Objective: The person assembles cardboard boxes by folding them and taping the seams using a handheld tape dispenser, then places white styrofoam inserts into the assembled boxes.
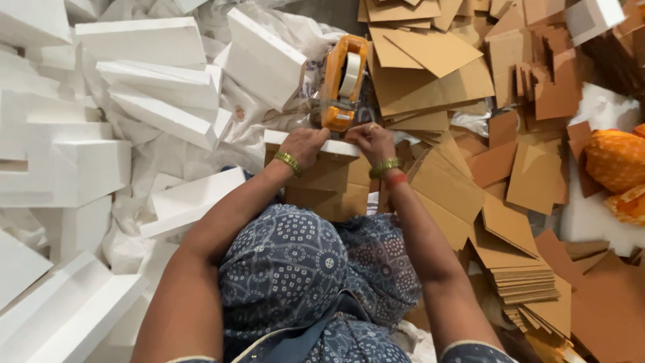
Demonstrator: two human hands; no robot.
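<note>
Floor heaped with white foam blocks (154, 101) on left, cardboard sheets (470, 188) on right. Cardboard-wrapped foam piece (322, 178) held upright at centre. Left hand (306, 144) and right hand (371, 141) closed over top edge. Orange tape dispenser (342, 81) seen just beyond fingers, long axis pointing away.

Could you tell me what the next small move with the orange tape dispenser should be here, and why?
Probably draw the orange tape dispenser back toward the body along the top of the cardboard-wrapped piece. Both hands sit at its far edge: the left hand presses on the white foam top, and the right hand is at the dispenser's base, which seems to touch that edge.
</note>
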